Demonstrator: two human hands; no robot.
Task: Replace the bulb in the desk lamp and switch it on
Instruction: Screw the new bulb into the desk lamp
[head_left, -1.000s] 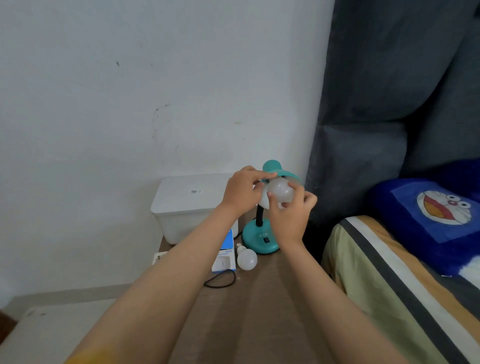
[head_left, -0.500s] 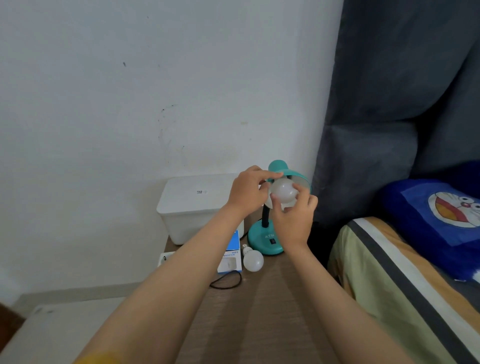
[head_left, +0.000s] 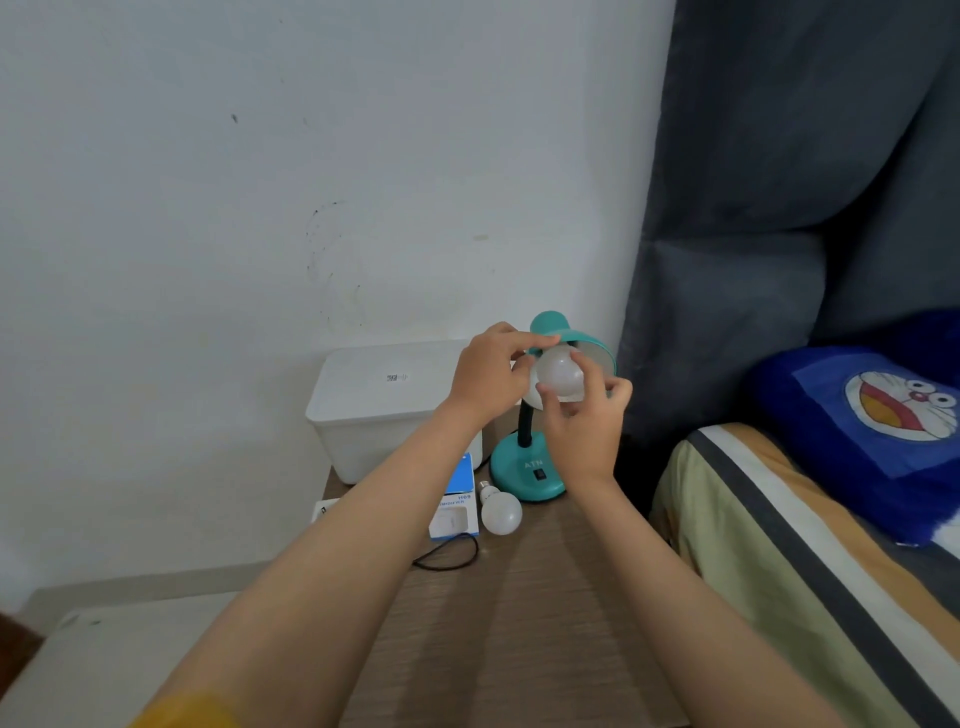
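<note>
Head view: both hands at the shade of the teal desk lamp (head_left: 527, 470), a white bulb between them

The right hand (head_left: 584, 423) has its fingertips (head_left: 544, 389) closed around the bulb (head_left: 560, 373), which sits at the mouth of the lamp shade (head_left: 592, 347) (whether it is seated in the socket cannot be told); the left hand (head_left: 485, 382) pinches the shade's near rim, thumb and fingers together on it. The lamp's round base stands on the brown wooden surface (head_left: 519, 613), its black switch facing the camera. Just left of the base lies a second bulb (head_left: 500, 512), touching a blue-and-white box (head_left: 457, 504), with a loop of black cord (head_left: 447, 558) in front. A white lidded bin (head_left: 384, 405) stands behind, against the wall; a striped bed (head_left: 779, 545) lies to the right
</note>
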